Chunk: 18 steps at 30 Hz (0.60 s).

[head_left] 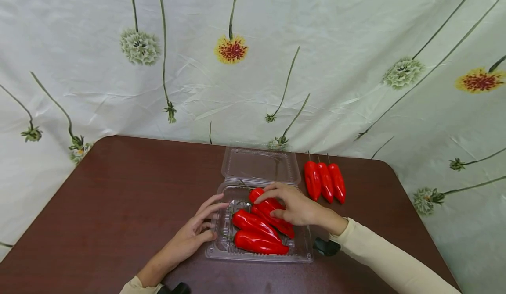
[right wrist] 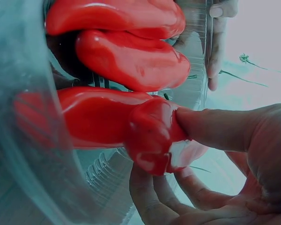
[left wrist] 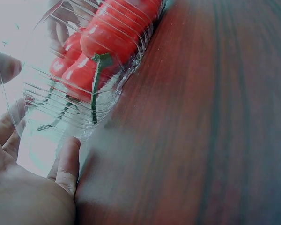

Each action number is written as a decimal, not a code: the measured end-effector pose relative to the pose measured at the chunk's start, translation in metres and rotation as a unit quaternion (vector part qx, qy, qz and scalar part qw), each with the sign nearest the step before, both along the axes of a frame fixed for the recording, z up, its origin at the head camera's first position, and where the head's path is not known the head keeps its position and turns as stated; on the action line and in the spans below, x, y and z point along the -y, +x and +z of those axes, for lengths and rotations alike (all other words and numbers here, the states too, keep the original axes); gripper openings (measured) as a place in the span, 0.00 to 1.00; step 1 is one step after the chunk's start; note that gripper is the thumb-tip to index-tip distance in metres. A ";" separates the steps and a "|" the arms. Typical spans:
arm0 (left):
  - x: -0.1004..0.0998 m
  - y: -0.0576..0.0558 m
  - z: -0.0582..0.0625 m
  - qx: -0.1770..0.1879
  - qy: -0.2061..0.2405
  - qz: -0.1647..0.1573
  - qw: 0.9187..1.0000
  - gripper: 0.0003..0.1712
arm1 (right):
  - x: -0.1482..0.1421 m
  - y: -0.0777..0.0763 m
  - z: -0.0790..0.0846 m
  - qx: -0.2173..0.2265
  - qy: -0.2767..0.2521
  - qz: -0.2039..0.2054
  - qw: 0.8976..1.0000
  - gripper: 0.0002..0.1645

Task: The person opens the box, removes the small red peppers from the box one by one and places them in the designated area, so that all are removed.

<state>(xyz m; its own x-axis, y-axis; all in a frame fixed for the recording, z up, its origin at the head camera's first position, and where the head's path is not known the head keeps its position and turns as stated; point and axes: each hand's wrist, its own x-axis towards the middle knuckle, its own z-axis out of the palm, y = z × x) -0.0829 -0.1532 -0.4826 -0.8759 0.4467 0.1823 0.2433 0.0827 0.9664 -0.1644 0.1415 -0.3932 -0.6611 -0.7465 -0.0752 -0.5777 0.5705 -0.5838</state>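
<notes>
A clear plastic clamshell box (head_left: 258, 259) lies on the table with its lid (head_left: 257, 166) folded back. Thumb and fingers of my right hand (head_left: 295, 207) grip a red pepper (right wrist: 149, 126) over the back right of the box. Below it, a second pepper (right wrist: 98, 117) lies in the box. Two more peppers lie at the front, the nearest pepper (head_left: 258, 242) and the pepper behind it (head_left: 254, 224). My left hand (head_left: 191, 232) rests at the box's left side, fingers loosely spread and thumb against the rim. In the left wrist view, green stems (left wrist: 95, 89) show through the ribbed wall.
Three red peppers (head_left: 325, 182) lie side by side on the dark brown table (head_left: 130, 197), right of the lid. A white cloth (head_left: 189, 66) printed with flowers hangs behind the table's back edge.
</notes>
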 end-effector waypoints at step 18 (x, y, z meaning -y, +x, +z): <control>0.001 0.001 0.001 0.008 -0.005 0.003 1.000 0.37 | -0.003 0.000 0.001 0.026 -0.046 0.014 0.999 0.30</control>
